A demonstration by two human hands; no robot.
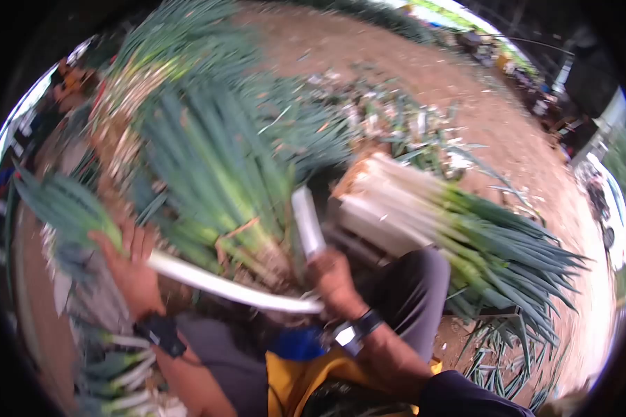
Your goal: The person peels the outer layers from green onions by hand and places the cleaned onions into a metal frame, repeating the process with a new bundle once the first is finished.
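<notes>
My left hand (131,267) is closed around a long leek (215,283). Its green leaves fan out to the left, and the white stalk reaches right across my lap toward my right wrist. In my right hand (332,279) is a knife (306,219), its broad blade pointing up and away from me. The root end of the leek lies just below my right hand, close to it; whether they touch I cannot tell. Straight in front stands a large bunch of leeks (222,181), roots toward me. Motion blurs the picture somewhat.
Right of my knee (424,278) lies a stack of leeks (403,201), white ends toward the middle. More long greens (181,42) rise at the back left. Trimmings (424,125) litter the dirt floor (313,42). Several leeks (129,372) lie at lower left.
</notes>
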